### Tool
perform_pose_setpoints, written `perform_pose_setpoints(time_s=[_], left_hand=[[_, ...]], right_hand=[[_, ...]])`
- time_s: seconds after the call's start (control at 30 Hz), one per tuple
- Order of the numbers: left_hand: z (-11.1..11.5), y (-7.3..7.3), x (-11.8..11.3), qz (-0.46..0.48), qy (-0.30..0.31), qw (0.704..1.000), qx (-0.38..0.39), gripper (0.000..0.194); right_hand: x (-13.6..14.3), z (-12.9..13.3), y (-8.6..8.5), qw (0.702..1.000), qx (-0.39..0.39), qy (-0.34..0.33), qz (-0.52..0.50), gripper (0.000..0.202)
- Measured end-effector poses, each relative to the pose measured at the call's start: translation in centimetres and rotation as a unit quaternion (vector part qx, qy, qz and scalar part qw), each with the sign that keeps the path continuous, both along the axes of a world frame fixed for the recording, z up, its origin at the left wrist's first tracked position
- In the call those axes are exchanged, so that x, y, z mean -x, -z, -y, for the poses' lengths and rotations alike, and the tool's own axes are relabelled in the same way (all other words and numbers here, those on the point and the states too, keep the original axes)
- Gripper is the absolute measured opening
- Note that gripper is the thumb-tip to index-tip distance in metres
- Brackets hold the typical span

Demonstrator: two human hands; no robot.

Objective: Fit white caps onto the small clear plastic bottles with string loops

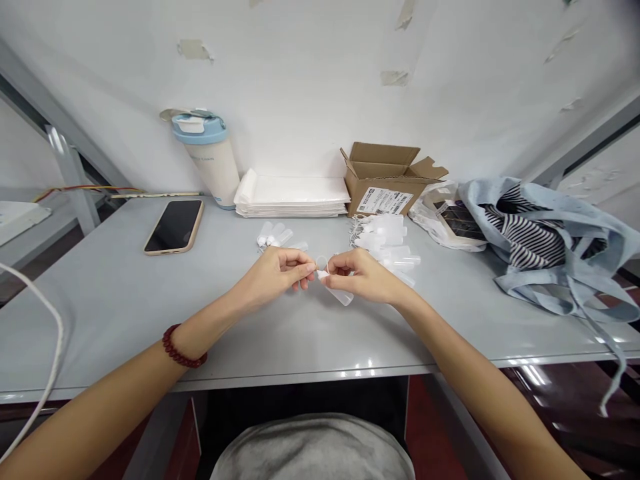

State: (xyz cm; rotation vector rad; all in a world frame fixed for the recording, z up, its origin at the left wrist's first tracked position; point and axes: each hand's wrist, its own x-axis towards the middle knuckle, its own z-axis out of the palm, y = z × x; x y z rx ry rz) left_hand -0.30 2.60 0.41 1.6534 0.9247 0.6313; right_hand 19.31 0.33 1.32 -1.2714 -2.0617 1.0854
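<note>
My right hand [363, 277] grips a small clear plastic bottle [342, 295] that lies tilted just above the grey table [110, 300]. At the bottle's white neck, my left hand [280, 269] pinches with thumb and fingertips. A small clear cap [321, 261] shows between the two hands; I cannot tell which hand holds it. A pile of several clear bottles [387, 240] lies just behind my right hand. A smaller group of clear bottles [274, 235] lies behind my left hand.
A phone [174, 227] lies face up at the back left. A blue-lidded tumbler [210, 157], a stack of white sheets [293, 195] and an open cardboard box [385, 177] stand along the wall. A blue cloth bag [545, 233] fills the right side. A white cable [47, 347] crosses the left edge.
</note>
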Motion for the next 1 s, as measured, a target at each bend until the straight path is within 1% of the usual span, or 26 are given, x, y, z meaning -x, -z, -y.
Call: perform_pose_setpoints(time_s=[0.27, 0.33, 0.4, 0.47, 0.53, 0.63, 0.7, 0.8, 0.9, 1.0], left_hand=[[-0.2, 0.1, -0.1, 0.013, 0.006, 1.0, 0.0, 0.022], [-0.2, 0.1, -0.3, 0.036, -0.007, 0.999, 0.006, 0.021], [-0.1, 0.1, -0.4, 0.061, -0.036, 0.997, 0.013, 0.019], [0.0, 0.1, -0.5, 0.065, -0.059, 0.996, 0.006, 0.021], [0.2, 0.0, -0.5, 0.037, -0.069, 0.997, -0.029, 0.024], [0.5, 0.2, -0.5, -0.018, -0.08, 0.988, -0.133, 0.029], [0.7, 0.5, -0.6, -0.039, -0.08, 0.973, -0.214, 0.03], [0.8, 1.2, -0.7, -0.07, -0.047, 0.947, -0.311, 0.037], [0.7, 1.7, -0.6, -0.125, -0.022, 0.918, -0.376, 0.055], [0.7, 2.1, -0.6, -0.163, -0.026, 0.898, -0.408, 0.064]], right_hand=[[0.1, -0.1, 0.2, 1.0, -0.017, 0.004, 0.002, 0.025], [0.0, -0.3, 0.3, 1.0, -0.026, 0.012, -0.003, 0.026], [-0.2, -0.4, 0.3, 0.999, -0.034, 0.017, -0.009, 0.027], [-0.3, -0.6, 0.4, 0.999, -0.037, 0.021, -0.015, 0.027], [-0.4, -0.6, 0.4, 0.999, -0.034, 0.025, -0.02, 0.025], [-0.3, -0.6, 0.3, 0.999, -0.027, 0.032, -0.031, 0.026], [-0.2, -0.5, 0.3, 0.998, -0.023, 0.042, -0.037, 0.027], [-0.1, -0.4, 0.3, 0.997, -0.006, 0.065, -0.047, 0.029], [0.1, -0.4, 0.4, 0.995, 0.004, 0.082, -0.054, 0.031], [0.3, -0.3, 0.6, 0.995, 0.003, 0.089, -0.052, 0.031]])
